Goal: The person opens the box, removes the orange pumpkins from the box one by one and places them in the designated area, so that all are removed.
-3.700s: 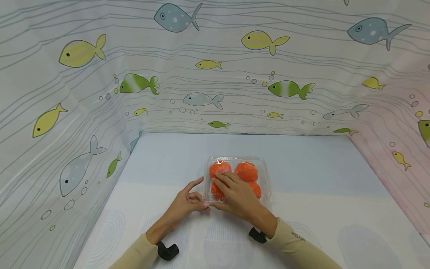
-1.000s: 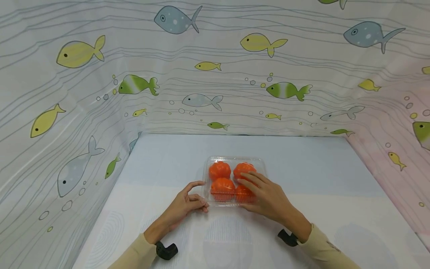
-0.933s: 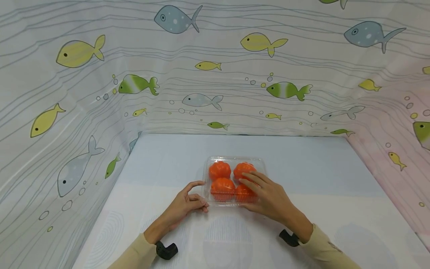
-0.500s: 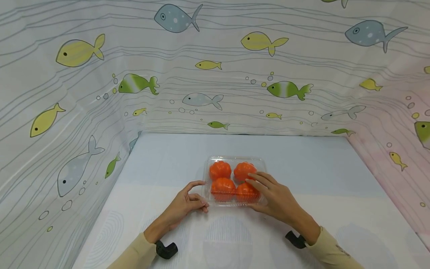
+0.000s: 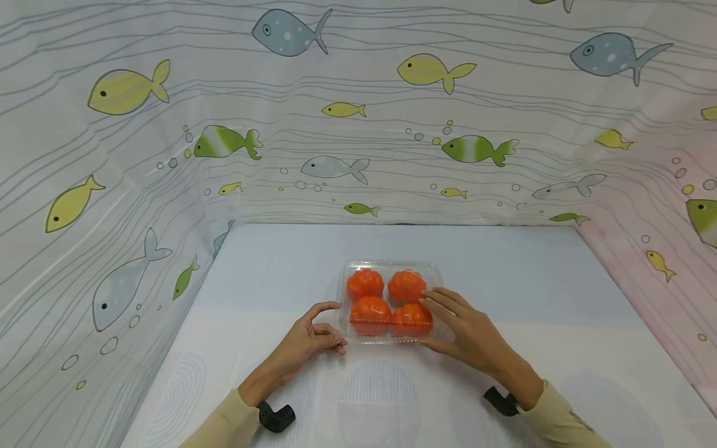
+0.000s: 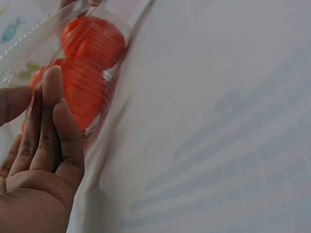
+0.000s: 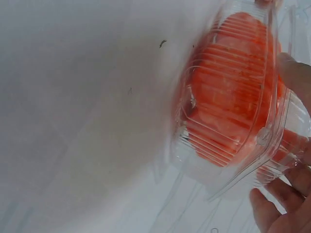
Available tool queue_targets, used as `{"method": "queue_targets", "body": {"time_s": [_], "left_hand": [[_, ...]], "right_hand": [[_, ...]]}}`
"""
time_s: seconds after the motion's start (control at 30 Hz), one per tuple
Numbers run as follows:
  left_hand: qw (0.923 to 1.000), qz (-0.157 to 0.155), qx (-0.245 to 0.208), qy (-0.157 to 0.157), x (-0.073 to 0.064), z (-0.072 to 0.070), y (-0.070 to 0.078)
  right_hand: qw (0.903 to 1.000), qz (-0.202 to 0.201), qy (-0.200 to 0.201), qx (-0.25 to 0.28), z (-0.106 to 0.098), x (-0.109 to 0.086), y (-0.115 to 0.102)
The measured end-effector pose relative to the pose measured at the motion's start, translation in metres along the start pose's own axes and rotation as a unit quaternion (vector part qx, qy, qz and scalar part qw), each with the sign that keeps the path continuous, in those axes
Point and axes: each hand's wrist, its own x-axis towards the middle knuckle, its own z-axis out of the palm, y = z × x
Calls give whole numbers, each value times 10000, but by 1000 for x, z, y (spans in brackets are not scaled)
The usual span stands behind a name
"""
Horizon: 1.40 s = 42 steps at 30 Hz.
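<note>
A clear plastic clamshell container (image 5: 390, 264) sits on the table, its lid down over the base. Inside lie several orange-red ribbed fruits (image 5: 370, 315), like small pumpkins or tomatoes. At the front left corner my left hand (image 5: 307, 341) pinches the rim; in the left wrist view, the plastic edge passes between thumb and fingers (image 6: 53, 90). My right hand (image 5: 469, 330) spans the front right corner, fingers fairly straight and touching the lid, thumb by the front rim. Ribbed plastic walls (image 7: 233, 63) and the spread right fingers (image 7: 265, 208) show in the right wrist view.
The pale table (image 5: 493, 267) carries faint printed patterns. A fish-patterned cloth (image 5: 347, 137) stands along the back and both sides. Black wrist-camera mounts (image 5: 276, 417) hang below both wrists.
My right hand has slid rightward across the container, from its left part to the front right corner, uncovering the fruits. My left hand stays at the left corner; the container has hardly moved.
</note>
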Motion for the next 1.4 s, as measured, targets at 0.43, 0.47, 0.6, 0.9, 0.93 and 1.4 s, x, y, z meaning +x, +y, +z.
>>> {"method": "queue_targets", "body": {"time_s": [0.43,0.47,0.6,0.9,0.93,1.4], "left_hand": [[10000,24,3,-74,0,-1,0],[10000,30,-5,-77,0,-1,0],[10000,50,-9,-49,-1,-2,0],[9999,51,138,64,-1,-1,2],[9998,49,163,78,0,-1,2],[9995,-1,278,129,0,0,4]], "right_hand": [[9997,-93,100,207,-1,-2,4],[9996,-130,133,219,-1,-1,5],[9989,-233,244,310,0,-1,7],[9990,-215,287,265,-3,4,10],[9991,-197,267,257,-3,5,10],[9990,-78,66,426,-7,7,12]]}}
